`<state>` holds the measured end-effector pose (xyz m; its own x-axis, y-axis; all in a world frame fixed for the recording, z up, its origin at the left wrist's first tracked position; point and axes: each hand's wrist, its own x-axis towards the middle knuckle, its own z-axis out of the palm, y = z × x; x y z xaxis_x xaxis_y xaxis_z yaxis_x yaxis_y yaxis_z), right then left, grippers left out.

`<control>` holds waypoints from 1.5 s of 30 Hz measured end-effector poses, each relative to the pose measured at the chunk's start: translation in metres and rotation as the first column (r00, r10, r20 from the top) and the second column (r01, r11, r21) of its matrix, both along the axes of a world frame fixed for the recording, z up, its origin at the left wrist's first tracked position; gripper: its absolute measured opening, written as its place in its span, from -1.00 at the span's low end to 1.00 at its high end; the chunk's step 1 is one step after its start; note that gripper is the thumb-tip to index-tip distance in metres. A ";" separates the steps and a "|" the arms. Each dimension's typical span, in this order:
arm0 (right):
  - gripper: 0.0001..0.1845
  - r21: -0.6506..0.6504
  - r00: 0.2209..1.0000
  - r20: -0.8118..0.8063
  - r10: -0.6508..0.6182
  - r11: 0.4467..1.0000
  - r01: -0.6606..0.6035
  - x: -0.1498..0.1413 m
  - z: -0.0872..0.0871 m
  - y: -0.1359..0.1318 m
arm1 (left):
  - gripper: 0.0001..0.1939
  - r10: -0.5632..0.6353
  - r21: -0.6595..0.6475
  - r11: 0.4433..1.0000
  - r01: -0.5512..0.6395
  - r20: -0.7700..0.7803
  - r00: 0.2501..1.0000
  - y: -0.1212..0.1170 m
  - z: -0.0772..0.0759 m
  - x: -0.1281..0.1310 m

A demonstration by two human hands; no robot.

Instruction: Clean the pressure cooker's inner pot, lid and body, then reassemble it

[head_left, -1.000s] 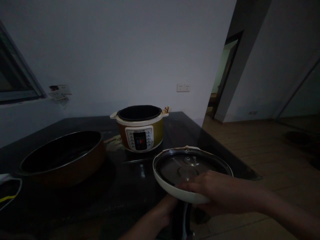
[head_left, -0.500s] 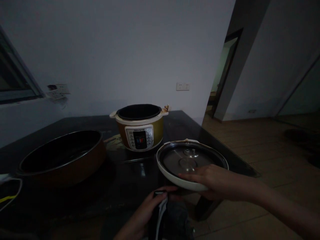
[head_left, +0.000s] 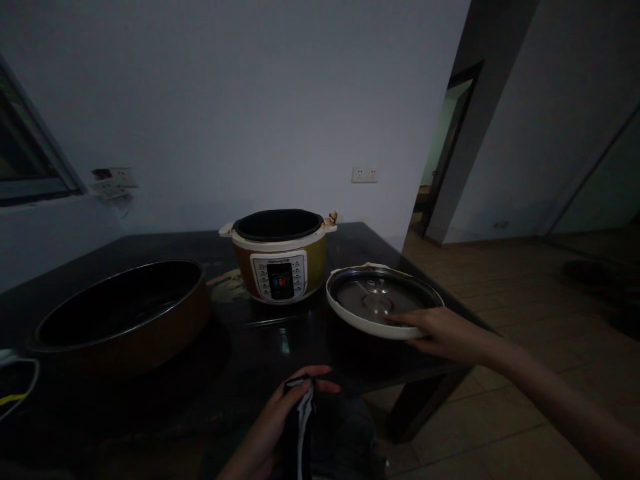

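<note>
My right hand point(head_left: 440, 331) grips the near right edge of a round pressure cooker lid point(head_left: 357, 319). The lid has a white rim, and its metal inner side faces up. It is over the right part of the dark table, and I cannot tell whether it rests there. My left hand point(head_left: 287, 403), near the table's front edge, is closed on a black strip of cloth with a white stripe point(head_left: 303, 427) that hangs down from the thumb. Behind the lid stands an electric pressure cooker point(head_left: 280, 267), uncovered, its dark inner pot showing.
A wide brown pan point(head_left: 150, 333) stands on the left of the black table point(head_left: 260, 353). A white cord with something yellow point(head_left: 15, 400) lies at the far left. Wall sockets point(head_left: 365, 175) are behind. The table's right edge drops to a tiled floor point(head_left: 490, 413).
The lid has moved away from me over the table with my right hand. My left hand, holding the cloth strip, has drawn back to the left, apart from the lid.
</note>
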<state>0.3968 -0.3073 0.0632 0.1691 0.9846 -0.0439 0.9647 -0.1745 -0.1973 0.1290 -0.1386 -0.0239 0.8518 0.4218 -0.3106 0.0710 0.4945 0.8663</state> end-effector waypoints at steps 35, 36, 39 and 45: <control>-0.43 0.285 0.964 0.198 -0.175 0.952 0.114 0.006 -0.047 -0.014 | -0.88 0.275 -0.607 0.739 -0.292 -0.123 0.953 0.015 -0.003 -0.014; -0.42 0.290 0.963 0.200 -0.179 0.950 0.116 0.004 -0.049 -0.014 | -0.88 0.285 -0.615 0.730 -0.298 -0.122 0.951 0.016 -0.001 -0.015; -0.40 0.327 0.962 0.193 -0.192 0.937 0.122 0.001 -0.054 -0.013 | -0.87 0.319 -0.630 0.715 -0.303 -0.091 0.943 0.021 0.004 -0.016; -0.46 0.550 0.971 0.152 -0.186 0.832 0.073 -0.016 -0.060 -0.002 | -0.78 0.428 -0.556 0.733 -0.392 -0.070 0.901 0.038 0.026 -0.012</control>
<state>0.3808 -0.3094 0.0028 0.2462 0.8106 0.5313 0.9688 -0.2213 -0.1113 0.1165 -0.1005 0.0020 0.6601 0.5098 -0.5517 -0.2914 0.8508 0.4374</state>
